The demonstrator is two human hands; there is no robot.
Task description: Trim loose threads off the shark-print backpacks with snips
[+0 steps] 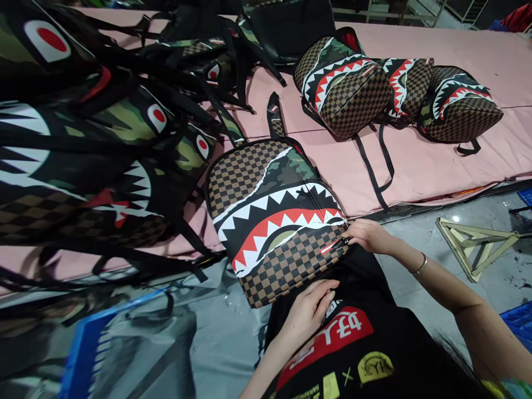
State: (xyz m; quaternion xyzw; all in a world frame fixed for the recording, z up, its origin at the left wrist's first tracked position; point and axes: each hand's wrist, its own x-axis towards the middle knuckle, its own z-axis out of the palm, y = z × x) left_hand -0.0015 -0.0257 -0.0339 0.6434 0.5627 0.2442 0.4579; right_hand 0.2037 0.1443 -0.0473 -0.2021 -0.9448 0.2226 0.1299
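A backpack (282, 238) with a brown-and-black checkered print, a camouflage patch and a red-and-white shark mouth leans from the table edge toward my lap, its front facing up. My right hand (368, 235) is closed at its lower right side, fingers pinched beside a dark zipper pull (341, 242); exactly how much they grip is partly hidden. Just below the bag's bottom edge lies my left hand (310, 310), fingers stretched out toward the right and holding nothing visible. A checkered strap (275, 119) sticks up behind the bag's top.
A pink-covered table (449, 172) runs across. Piled camouflage shark backpacks (103, 149) with loose straps crowd its left; similar checkered bags (353, 91) lie at the back right. A blue crate (83, 343) stands on the floor lower left, a triangular frame (477, 244) at right.
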